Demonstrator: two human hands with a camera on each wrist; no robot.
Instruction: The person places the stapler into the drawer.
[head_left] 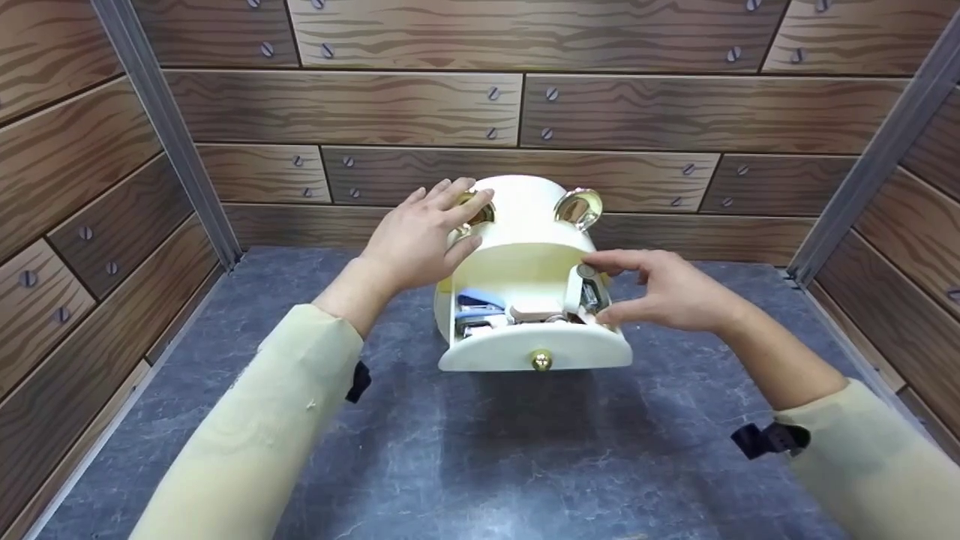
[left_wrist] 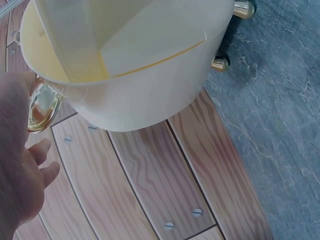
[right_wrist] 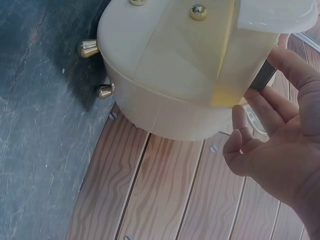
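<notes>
A cream rounded box (head_left: 525, 199) with gold ear-shaped loops stands with its drawer (head_left: 487, 352) pulled out toward me. Inside the drawer lie a blue stapler-like item (head_left: 480, 300) and several small metal and white things. My left hand (head_left: 420, 229) rests at the left gold ear (left_wrist: 44, 107), fingers spread over it. At the drawer's right side, my right hand (head_left: 660, 289) pinches a white-and-dark item (head_left: 577, 289) between thumb and fingers, tilted up from the drawer. Its dark side (right_wrist: 263, 75) shows between the fingers in the right wrist view; its kind is unclear.
The box stands on short gold feet (right_wrist: 89, 48) on a dark blue marbled table (head_left: 375, 465). Wood-patterned panels (head_left: 420, 109) enclose the back and sides, with grey metal posts (head_left: 169, 135) at the corners. A gold knob (head_left: 541, 360) sticks out from the drawer front.
</notes>
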